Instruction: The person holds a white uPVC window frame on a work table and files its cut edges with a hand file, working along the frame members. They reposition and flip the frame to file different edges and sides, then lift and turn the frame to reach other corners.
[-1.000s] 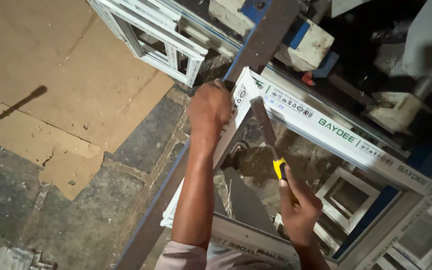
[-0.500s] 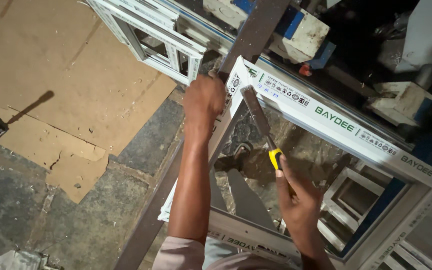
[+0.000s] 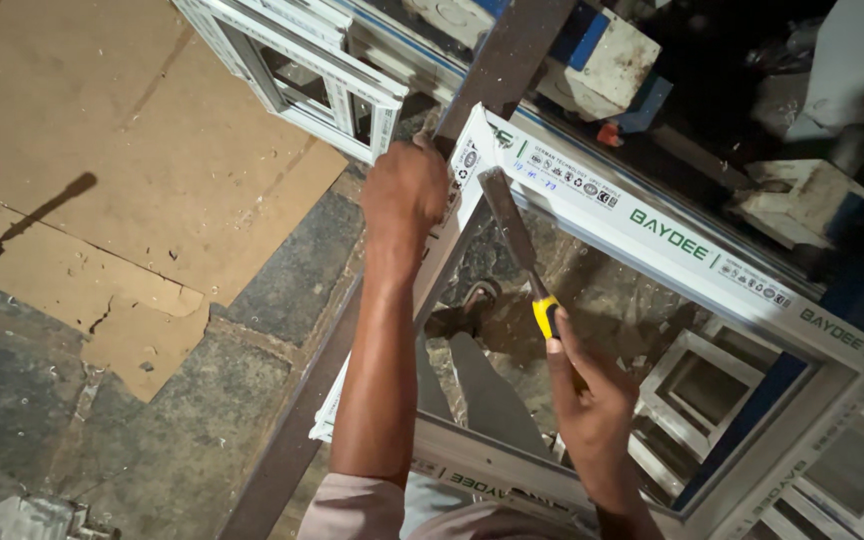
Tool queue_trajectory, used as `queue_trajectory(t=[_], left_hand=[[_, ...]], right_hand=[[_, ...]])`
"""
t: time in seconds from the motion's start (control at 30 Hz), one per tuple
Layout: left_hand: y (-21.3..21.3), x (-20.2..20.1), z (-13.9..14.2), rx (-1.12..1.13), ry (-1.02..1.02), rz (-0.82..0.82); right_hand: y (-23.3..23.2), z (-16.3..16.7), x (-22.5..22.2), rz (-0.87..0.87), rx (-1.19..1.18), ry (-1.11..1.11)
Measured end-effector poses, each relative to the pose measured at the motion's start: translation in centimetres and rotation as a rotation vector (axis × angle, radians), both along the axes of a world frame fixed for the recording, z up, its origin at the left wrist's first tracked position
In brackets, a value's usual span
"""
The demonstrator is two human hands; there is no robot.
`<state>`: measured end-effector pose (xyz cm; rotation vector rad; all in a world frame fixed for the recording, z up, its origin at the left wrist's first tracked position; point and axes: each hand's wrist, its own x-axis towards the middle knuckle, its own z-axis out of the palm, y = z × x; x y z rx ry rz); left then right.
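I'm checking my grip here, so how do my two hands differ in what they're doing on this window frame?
The left hand is clamped over the top corner of the white window frame, arm stretched out; the right hand sits lower and nearer the body, gripping the yellow-handled chisel. The left touches the frame directly; the right reaches it only through the blade. Both are closed tight.

The open middle of the white window frame (image 3: 652, 235) gives the widest passage, though the chisel (image 3: 517, 245) slants across its far left corner and the right hand (image 3: 592, 410) fills its near part. The left hand (image 3: 407, 190) grips the frame's far left corner, blocking that edge. A grey metal bar (image 3: 302, 440) runs diagonally just left of the frame. Left of it, flat cardboard (image 3: 132, 150) and bare floor lie open. Stacked smaller frames (image 3: 302, 70) crowd the far side; more frames (image 3: 697, 400) sit near right.
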<state>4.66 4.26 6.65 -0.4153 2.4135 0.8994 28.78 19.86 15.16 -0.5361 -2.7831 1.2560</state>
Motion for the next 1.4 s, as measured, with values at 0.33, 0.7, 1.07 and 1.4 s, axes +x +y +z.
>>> queue_trajectory(t=[0.33,0.7,1.07,1.4], left_hand=[[0.0,0.6,-0.2,0.016,0.03,0.004],[0.1,-0.1,1.2,-0.006,-0.055,0.001],[0.1,0.4,-0.2,-0.014,0.01,0.004],[0.0,0.2,0.7,-0.015,-0.002,-0.011]], right_hand=[[-1.0,0.5,-0.8,-0.008,-0.063,0.057],[-2.5,-2.2,-7.7,0.068,-0.003,0.2],[-0.7,-0.8,0.0,-0.029,0.006,0.022],[-1.4,2.0,-1.5,0.012,0.106,-0.019]])
